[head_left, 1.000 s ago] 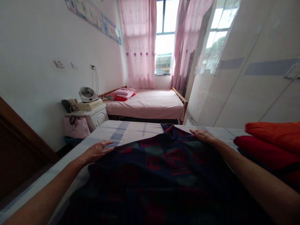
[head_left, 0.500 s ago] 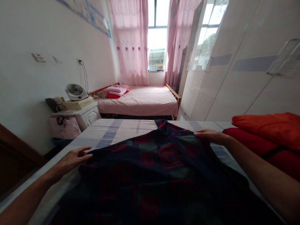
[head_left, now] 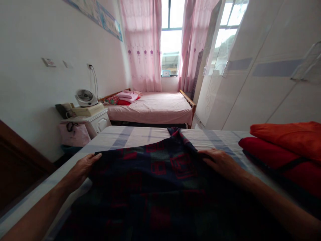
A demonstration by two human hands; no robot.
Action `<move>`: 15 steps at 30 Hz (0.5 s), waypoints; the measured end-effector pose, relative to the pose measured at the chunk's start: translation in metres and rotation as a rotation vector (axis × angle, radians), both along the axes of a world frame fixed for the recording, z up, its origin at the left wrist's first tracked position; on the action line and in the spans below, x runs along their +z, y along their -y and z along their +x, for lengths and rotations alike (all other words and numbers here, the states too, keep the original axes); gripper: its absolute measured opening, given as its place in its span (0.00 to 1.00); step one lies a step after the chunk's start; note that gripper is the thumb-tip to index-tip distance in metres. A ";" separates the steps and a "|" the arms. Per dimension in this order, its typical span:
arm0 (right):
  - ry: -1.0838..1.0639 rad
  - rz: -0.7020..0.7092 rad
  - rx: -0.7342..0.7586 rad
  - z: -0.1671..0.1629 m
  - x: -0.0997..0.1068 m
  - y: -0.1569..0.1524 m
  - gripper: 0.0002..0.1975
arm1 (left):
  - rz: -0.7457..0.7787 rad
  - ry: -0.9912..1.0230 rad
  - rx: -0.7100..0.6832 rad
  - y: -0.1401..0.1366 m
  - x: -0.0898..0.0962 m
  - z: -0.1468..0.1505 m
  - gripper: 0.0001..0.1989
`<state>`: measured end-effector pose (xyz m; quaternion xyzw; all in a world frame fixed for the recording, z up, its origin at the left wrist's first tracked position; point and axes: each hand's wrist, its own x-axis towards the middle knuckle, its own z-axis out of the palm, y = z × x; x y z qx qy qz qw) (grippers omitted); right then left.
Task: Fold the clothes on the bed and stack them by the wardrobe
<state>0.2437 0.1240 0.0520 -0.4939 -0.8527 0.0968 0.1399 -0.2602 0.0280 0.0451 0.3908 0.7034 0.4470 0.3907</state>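
A dark navy garment (head_left: 157, 180) with red square patterns and greenish patches lies spread over the near bed, its lower part lost in shadow. At its far edge a collar-like fold (head_left: 177, 134) sticks up toward the window. My left hand (head_left: 86, 165) pinches the garment's left corner between thumb and fingers. On the other side, just right of the fold, my right hand (head_left: 217, 162) is closed on the garment's edge, fingers pointing left.
The near bed (head_left: 135, 134) has a white sheet with blue-grey stripes. Folded orange cloth (head_left: 286, 132) rests on red cloth (head_left: 265, 150) at the right. Beyond are a pink bed (head_left: 160, 108), a nightstand (head_left: 100, 122) carrying a fan (head_left: 86, 97), and a white wardrobe (head_left: 271, 93).
My left hand has closed on the garment's left corner. My right hand has shifted left and slightly nearer, toward the collar-like fold. The view has turned slightly left.
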 end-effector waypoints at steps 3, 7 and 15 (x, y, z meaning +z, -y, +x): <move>-0.023 -0.074 -0.243 0.012 -0.001 -0.028 0.22 | -0.046 0.066 -0.018 0.001 0.002 0.011 0.23; -0.009 -0.314 -0.227 0.016 0.000 -0.073 0.25 | 0.008 0.125 0.048 -0.001 0.000 0.016 0.20; -0.242 -0.210 -0.268 -0.002 0.037 -0.080 0.23 | 0.229 0.112 0.056 -0.007 0.016 0.013 0.26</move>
